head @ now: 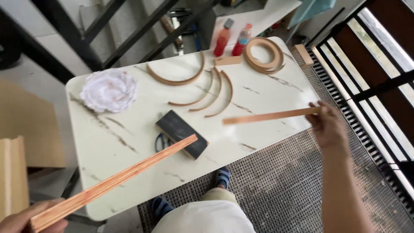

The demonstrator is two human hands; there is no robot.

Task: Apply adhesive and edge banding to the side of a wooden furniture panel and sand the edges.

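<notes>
Left hand [26, 221]: at the near left corner, fingers wrapped round the end of a thick strip [116, 181] that slants up over the tabletop [129, 142], its far end above the black block [182, 133]
Right hand [328, 125]: off the right edge, fingers pinching the end of a thin strip [271, 115] held level above the marble
Handling: both look like light, stiff wood; the thin one would likely flex or snap if levered from its end, so a hold nearer the middle seems safer
Edges: tabletop corner lies just under the right hand; metal grating below
Room: bare marble in front; curved pieces [202, 88], rings [263, 54], bottles [233, 39] and white wad [108, 89] crowd the far side
</notes>
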